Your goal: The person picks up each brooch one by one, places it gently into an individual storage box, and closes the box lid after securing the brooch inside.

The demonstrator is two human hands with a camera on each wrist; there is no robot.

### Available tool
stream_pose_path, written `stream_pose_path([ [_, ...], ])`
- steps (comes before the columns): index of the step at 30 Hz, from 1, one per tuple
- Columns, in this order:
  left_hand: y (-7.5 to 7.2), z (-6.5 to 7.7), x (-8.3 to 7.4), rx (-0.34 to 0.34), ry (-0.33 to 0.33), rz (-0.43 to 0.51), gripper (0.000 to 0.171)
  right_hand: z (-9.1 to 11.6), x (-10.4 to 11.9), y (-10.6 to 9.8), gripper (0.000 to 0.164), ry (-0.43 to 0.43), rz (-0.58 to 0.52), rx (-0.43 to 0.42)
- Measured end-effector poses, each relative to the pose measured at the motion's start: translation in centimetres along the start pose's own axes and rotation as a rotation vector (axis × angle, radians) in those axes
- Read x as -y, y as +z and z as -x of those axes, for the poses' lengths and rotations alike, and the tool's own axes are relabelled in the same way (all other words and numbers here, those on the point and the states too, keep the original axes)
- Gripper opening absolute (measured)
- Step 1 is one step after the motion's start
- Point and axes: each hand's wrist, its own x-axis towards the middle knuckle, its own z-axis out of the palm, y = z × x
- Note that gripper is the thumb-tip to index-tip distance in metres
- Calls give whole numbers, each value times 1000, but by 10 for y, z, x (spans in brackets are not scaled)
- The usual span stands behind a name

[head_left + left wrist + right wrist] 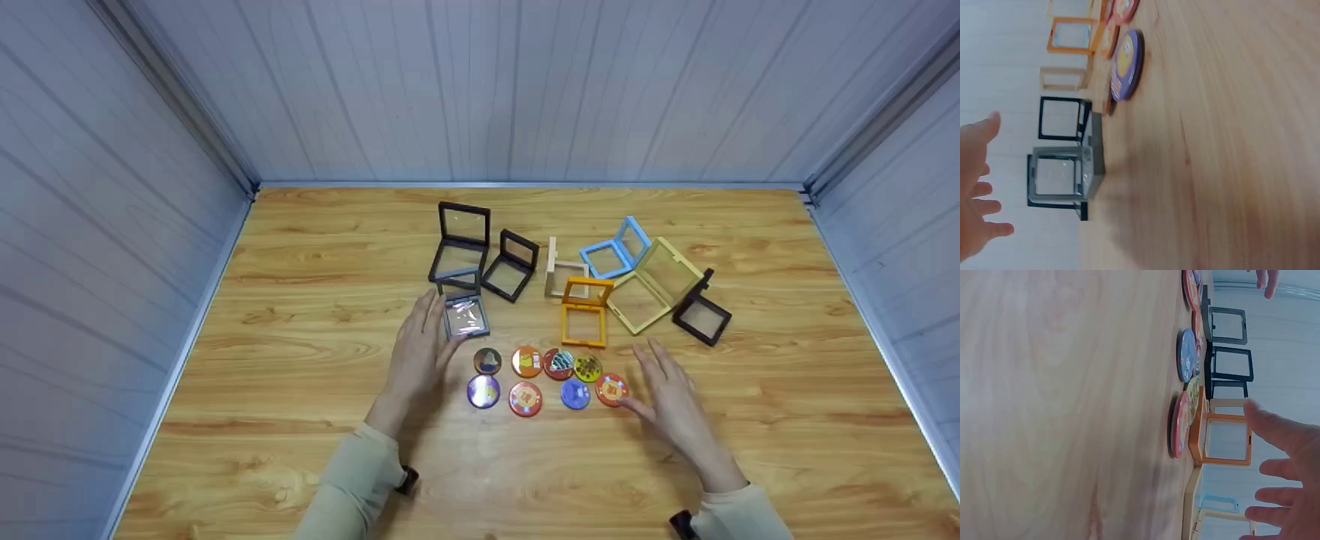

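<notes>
My left hand point(415, 352) is beside a grey hinged display case point(466, 315), its fingers extended and nothing in them. In the left wrist view that grey case point(1093, 154) stands with its lid raised, past the fingers. My right hand point(675, 405) is spread, its thumb close to a red round badge point(612, 390) at the right end of a cluster. Two loose rows of badges lie between the hands, among them a purple badge point(483, 391), a blue badge point(575, 394), an orange badge point(526, 361) and a yellow badge point(588, 367).
Behind the badges stand several other lifted-lid cases: black point(459, 255), cream point(567, 279), orange point(583, 324), light blue point(606, 259) and yellow point(637, 301). A small black case point(703, 319) is at the right. Pale panel walls point(480, 90) enclose the wooden table point(300, 300).
</notes>
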Motion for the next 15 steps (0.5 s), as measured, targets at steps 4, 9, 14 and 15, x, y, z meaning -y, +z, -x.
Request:
stream_pose_path([
  [4,3,-10,6,-55,-43,69,57,-2,-2,4,80,-1,-39,-3],
  [9,7,-25,10,-85,-106,118,53,-3,-3,9,79,15,-75,19],
  [14,12,-36,15,-58,-185,143,52,-1,-4,15,75,16,-100,44],
  [15,13,-38,16,-52,-199,153,52,-1,-4,16,74,17,-102,50],
])
